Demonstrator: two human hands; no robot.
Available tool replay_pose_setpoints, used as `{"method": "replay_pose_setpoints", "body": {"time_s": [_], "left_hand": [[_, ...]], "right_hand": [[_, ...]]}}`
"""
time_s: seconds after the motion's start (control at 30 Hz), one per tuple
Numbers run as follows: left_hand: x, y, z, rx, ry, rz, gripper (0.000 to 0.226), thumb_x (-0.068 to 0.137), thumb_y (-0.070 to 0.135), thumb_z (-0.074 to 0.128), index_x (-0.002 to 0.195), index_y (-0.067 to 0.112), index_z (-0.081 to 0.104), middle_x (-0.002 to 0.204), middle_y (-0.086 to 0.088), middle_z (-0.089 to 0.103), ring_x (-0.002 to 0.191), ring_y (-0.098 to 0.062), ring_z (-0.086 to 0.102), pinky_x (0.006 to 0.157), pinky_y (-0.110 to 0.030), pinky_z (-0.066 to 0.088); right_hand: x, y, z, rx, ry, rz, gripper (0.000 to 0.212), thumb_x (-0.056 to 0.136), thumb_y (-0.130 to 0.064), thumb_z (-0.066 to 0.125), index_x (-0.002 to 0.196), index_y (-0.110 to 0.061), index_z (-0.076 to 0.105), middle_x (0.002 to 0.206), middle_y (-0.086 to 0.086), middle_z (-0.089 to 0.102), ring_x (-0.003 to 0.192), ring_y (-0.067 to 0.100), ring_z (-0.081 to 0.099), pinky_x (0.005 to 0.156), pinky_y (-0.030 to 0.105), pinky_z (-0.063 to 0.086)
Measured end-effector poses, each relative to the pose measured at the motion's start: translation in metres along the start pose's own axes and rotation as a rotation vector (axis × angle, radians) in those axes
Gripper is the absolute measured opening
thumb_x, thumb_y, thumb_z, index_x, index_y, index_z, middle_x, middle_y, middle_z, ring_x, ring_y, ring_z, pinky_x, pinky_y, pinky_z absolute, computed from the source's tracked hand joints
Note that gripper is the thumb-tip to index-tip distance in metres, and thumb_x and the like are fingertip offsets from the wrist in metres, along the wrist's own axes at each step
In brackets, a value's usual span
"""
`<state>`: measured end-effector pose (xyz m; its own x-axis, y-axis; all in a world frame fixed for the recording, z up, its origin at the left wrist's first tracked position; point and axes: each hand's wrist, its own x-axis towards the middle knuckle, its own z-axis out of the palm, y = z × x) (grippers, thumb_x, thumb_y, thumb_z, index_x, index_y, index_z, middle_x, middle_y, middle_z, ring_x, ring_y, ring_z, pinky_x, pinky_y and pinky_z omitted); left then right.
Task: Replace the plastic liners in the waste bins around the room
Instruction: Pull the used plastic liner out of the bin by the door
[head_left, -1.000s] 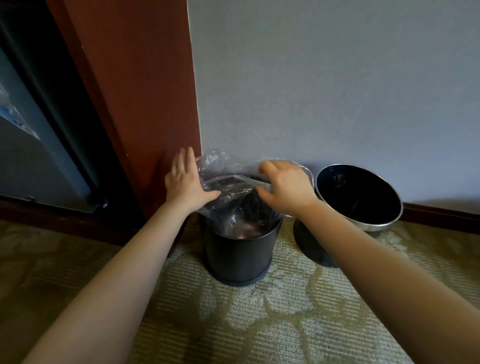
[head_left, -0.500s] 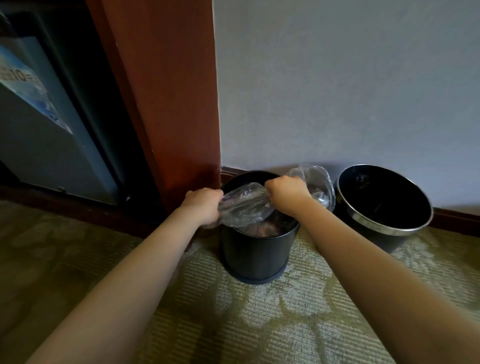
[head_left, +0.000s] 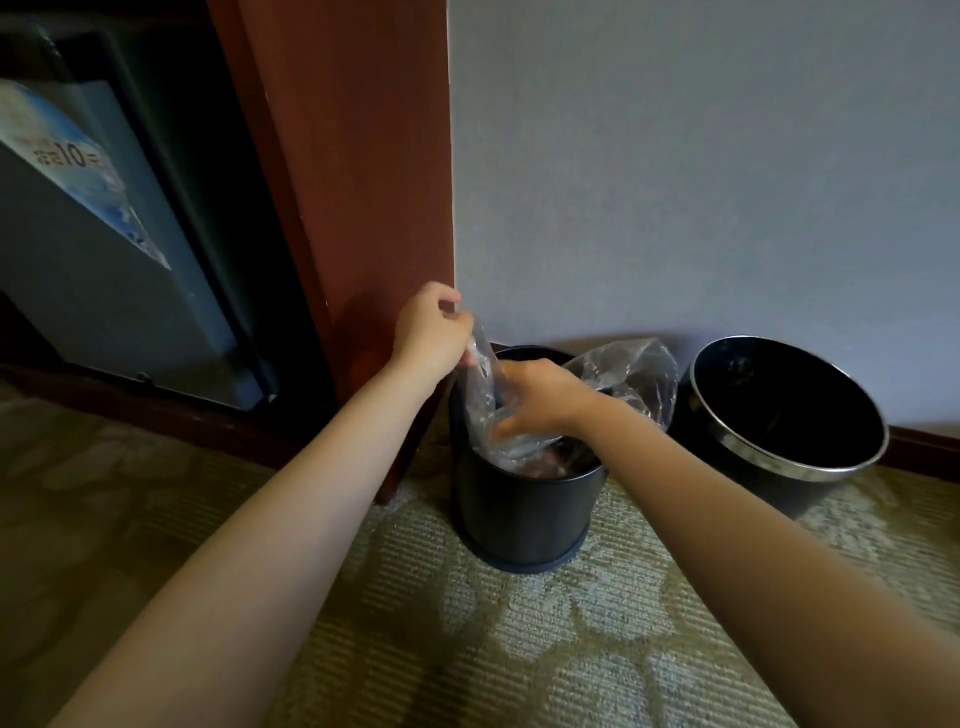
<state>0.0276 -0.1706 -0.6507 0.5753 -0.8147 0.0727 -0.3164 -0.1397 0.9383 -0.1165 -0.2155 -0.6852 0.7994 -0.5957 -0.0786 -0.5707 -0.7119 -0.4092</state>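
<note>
The black bin (head_left: 524, 514) stands upright on the patterned carpet (head_left: 467, 649), with the wooden panel (head_left: 353, 182) at its 10 o'clock. The clear liner (head_left: 628, 364) sits partly inside the bin mouth, and loose film billows above the rim at 2 o'clock. The left hand (head_left: 431, 327) is above the rim at 10 o'clock, fingers curled together and pinching the liner edge. The right hand (head_left: 540, 400) is in the bin mouth, fingers curled round gathered film; the fingertips are hidden. A second bin (head_left: 789, 410) with a metal rim stands just beside, at 3 o'clock.
</note>
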Motion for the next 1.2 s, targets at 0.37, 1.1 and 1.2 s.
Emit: {"method": "replay_pose_setpoints", "body": {"time_s": [0.37,1.1,1.2], "left_hand": [[-0.001,-0.051,-0.005,-0.001,-0.662,-0.168,0.135,0.05,0.055,0.084,0.153,0.031,0.001,0.158,0.003,0.021,0.143,-0.018,0.022,0.118,-0.042,0.02],[-0.001,0.017,0.015,-0.33,-0.206,-0.018,0.022,0.095,0.015,0.054,0.074,0.015,0.057,0.068,0.0,0.064,0.06,-0.007,0.061,0.055,-0.017,0.048],[-0.002,0.006,0.007,-0.373,-0.15,0.059,0.011,0.089,0.024,0.065,0.093,0.017,0.057,0.089,0.003,0.06,0.078,-0.004,0.056,0.067,-0.018,0.043]], "right_hand": [[0.002,0.008,-0.032,0.464,0.383,0.132,0.012,0.089,-0.016,0.068,0.083,-0.005,0.066,0.072,0.008,0.068,0.067,0.016,0.062,0.074,0.034,0.054],[0.003,-0.002,0.002,0.221,0.183,0.118,0.029,0.082,-0.034,0.076,0.094,-0.012,0.061,0.086,-0.003,0.061,0.082,0.015,0.056,0.073,0.029,0.045],[0.004,0.004,-0.002,0.263,0.344,0.176,0.019,0.088,-0.025,0.069,0.08,-0.01,0.061,0.072,0.001,0.059,0.075,0.021,0.057,0.069,0.033,0.045]]}}
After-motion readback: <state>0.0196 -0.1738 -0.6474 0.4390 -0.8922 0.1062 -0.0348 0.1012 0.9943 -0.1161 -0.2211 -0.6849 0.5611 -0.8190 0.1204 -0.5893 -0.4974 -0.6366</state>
